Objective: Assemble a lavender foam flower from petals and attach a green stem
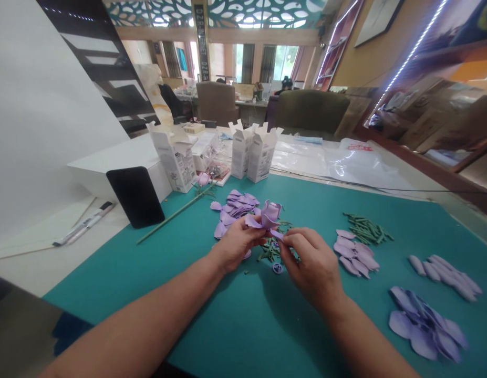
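Left of centre, a stemmed pink rose point(204, 179) appears assembled. Loose purple petals point(238, 203) lie near centre, beside the left hand point(234, 247), its fingers clamped on a seemingly part-built purple flower point(270, 214). The right hand point(316, 265) pinches one petal point(277, 235) against it. Right of centre, pale petals point(355, 254) and green pieces point(367, 229) lie unattached; lower right, so do darker petals point(426, 328).

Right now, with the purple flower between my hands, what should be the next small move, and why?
I would probably steady the flower with the left hand and ease the lower petal into line with the right, because the left already supports the bloom from below, while the right fingers are at that petal, which juts out sideways.
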Motion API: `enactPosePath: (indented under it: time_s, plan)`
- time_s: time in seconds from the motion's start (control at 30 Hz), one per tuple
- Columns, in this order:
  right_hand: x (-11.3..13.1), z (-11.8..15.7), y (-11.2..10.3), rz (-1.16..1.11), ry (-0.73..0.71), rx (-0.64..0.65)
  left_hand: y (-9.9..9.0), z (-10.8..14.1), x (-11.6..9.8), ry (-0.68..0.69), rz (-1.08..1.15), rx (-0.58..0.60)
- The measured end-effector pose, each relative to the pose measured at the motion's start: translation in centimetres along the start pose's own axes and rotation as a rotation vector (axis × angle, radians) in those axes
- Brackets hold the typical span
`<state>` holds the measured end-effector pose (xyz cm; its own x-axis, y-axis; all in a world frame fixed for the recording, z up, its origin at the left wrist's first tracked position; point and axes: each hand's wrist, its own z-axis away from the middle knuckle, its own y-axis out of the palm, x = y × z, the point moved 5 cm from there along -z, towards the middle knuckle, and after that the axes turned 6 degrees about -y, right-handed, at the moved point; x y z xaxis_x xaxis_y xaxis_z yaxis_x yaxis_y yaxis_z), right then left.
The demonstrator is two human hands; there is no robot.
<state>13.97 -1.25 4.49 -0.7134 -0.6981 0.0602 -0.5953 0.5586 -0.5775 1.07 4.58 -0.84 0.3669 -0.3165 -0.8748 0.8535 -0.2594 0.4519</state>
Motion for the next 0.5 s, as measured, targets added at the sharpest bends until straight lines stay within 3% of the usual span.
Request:
enactPosePath:
  time_s: [0.5]
  plan:
    - [0.2, -0.1, 0.03, 0.007, -0.03, -0.007, 0.28, 0.18, -0.07, 0.005, -0.021, 0.009]
